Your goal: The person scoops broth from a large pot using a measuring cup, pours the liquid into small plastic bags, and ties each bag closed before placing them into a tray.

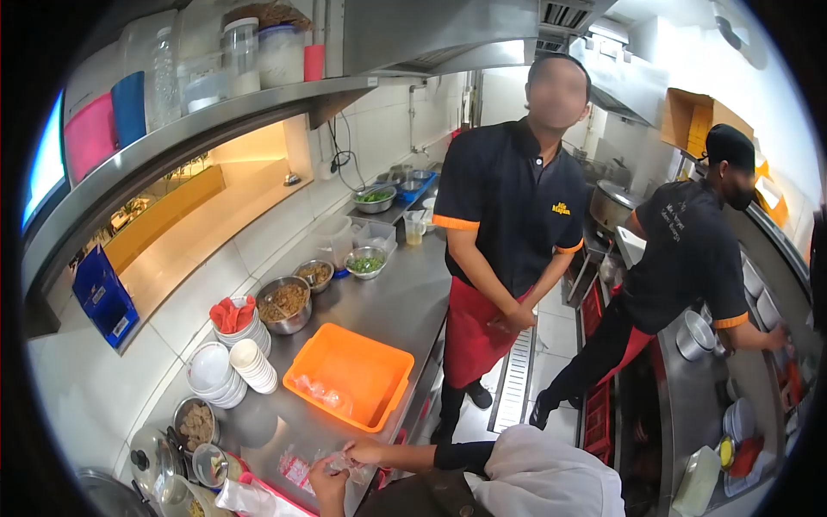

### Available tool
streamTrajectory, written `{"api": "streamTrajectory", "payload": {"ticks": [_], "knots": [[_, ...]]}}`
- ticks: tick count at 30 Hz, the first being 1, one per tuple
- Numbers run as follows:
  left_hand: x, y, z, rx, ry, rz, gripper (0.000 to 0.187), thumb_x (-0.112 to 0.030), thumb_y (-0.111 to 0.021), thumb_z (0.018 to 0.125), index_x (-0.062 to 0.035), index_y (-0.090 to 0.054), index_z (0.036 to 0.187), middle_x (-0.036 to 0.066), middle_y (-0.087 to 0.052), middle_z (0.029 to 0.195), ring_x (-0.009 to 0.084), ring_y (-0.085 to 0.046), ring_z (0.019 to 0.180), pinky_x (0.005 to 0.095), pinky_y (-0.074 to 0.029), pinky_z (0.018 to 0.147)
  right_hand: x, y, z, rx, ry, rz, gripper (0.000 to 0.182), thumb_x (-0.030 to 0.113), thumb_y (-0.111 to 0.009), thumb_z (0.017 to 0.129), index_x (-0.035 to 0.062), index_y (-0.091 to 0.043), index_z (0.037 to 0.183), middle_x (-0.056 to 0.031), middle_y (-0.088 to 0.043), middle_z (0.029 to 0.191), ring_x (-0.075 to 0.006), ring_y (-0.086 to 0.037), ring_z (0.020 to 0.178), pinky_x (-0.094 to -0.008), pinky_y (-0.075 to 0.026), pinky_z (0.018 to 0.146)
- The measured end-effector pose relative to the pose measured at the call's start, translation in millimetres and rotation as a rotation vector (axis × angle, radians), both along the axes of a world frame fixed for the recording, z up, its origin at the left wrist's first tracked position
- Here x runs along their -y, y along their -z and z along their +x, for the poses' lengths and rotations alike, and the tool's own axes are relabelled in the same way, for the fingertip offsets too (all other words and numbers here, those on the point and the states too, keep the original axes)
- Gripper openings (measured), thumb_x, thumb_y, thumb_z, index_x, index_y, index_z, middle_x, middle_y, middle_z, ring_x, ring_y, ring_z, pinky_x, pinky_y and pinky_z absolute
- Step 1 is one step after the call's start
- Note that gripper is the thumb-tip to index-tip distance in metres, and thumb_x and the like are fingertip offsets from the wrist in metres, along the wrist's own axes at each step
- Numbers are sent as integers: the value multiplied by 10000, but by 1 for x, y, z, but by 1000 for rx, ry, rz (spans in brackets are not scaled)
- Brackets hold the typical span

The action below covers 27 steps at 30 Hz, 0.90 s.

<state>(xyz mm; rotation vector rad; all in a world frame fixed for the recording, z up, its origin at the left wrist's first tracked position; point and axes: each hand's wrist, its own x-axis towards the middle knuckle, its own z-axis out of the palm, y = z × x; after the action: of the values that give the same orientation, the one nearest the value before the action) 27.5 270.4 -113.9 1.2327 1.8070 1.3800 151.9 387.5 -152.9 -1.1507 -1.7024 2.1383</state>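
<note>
A thin clear plastic bag (351, 466) is held between my two hands above the near edge of the steel counter (258, 435). My left hand (328, 479) has its fingers closed on one side of it. My right hand (365, 451) pinches the other side. A clear pack with red print (295, 470) lies on the counter just left of my hands. Beyond them sits an orange basin (379, 366), with several filled clear bags (323, 394) along its near-left side.
Stacked bowls (213, 372), paper cups (252, 364) and a bowl of brown food (284, 303) line the wall side. A person in a red apron (508, 215) stands across the counter's end. Another person (685, 250) reaches over the right-hand counter. A floor drain (515, 379) runs between.
</note>
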Motion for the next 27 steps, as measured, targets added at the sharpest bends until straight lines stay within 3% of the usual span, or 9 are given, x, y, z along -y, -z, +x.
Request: {"api": "streamTrajectory", "payload": {"ticks": [3, 9, 13, 16, 18, 20, 22, 24, 27], "knots": [[-2, 32, -14, 204, 4, -38, 416, 38, -734, 588, 69, -605, 983, 139, -595, 943, 196, -638, 690, 288, -544, 567, 3, -10, -4, -58, 78, -18, 176, 126, -608, 838, 22, -643, 975, -39, -622, 757, -130, -610, 635, -259, -513, 581], [3, 36, -18, 290, -199, -155, 583, 26, -731, 617, 56, -496, 1149, 141, -607, 902, 208, -642, 643, 302, -556, 551, 7, -18, -9, -219, 25, 102, 109, 27, -598, 829, -25, -629, 920, -51, -615, 734, -118, -603, 612, -259, -498, 557], [10, 35, -20, 576, -76, -255, 269, -11, -649, 747, 67, -606, 1000, 108, -617, 787, 192, -635, 644, 309, -550, 524, 10, -27, -10, -194, 33, 407, 69, 19, -605, 816, -2, -647, 867, -33, -616, 695, -102, -593, 597, -253, -481, 549], [8, 37, -23, 520, -111, -314, 160, -57, -614, 799, 50, -650, 913, 94, -627, 752, 177, -628, 632, 301, -553, 545, 5, -25, -12, -224, 9, 499, 73, 26, -614, 803, 15, -654, 863, -33, -623, 690, -109, -587, 590, -276, -478, 555], [5, 36, -27, 442, -94, -333, 163, -97, -623, 803, 27, -661, 902, 95, -639, 775, 166, -616, 621, 306, -553, 570, 0, -34, -7, -202, -8, 760, 80, 41, -615, 796, 24, -654, 863, -34, -617, 674, -114, -588, 629, -300, -483, 601], [1, 64, -45, 338, -10, -282, 172, -183, -665, 777, -16, -668, 735, 51, -615, 638, 139, -590, 583, 309, -454, 488, -9, -28, -6, -295, 22, 443, 59, 52, -614, 804, 34, -668, 820, -47, -647, 754, -114, -596, 758, -306, -484, 696], [1, 49, -44, -79, 25, -196, 226, -264, -680, 765, -39, -674, 739, 48, -603, 592, 134, -573, 549, 320, -432, 521, -16, -31, -6, -282, 7, 512, 70, 4, -648, 779, 29, -689, 830, -60, -675, 800, -126, -618, 779, -288, -498, 722], [4, 15, -34, 66, -48, -159, 196, -246, -683, 777, -52, -708, 775, 34, -657, 650, 109, -612, 582, 275, -465, 547, -21, -44, -8, -141, -14, 719, 97, -15, -673, 748, 24, -705, 832, -74, -689, 759, -137, -644, 726, -288, -516, 680], [-5, 7, -29, 440, -155, -72, 160, -105, -720, 744, 23, -652, 813, 82, -670, 696, 108, -615, 562, 249, -482, 522, -24, -61, -8, -105, -52, 683, 119, -42, -671, 733, 8, -688, 841, -78, -671, 728, -125, -626, 663, -257, -506, 623]]}}
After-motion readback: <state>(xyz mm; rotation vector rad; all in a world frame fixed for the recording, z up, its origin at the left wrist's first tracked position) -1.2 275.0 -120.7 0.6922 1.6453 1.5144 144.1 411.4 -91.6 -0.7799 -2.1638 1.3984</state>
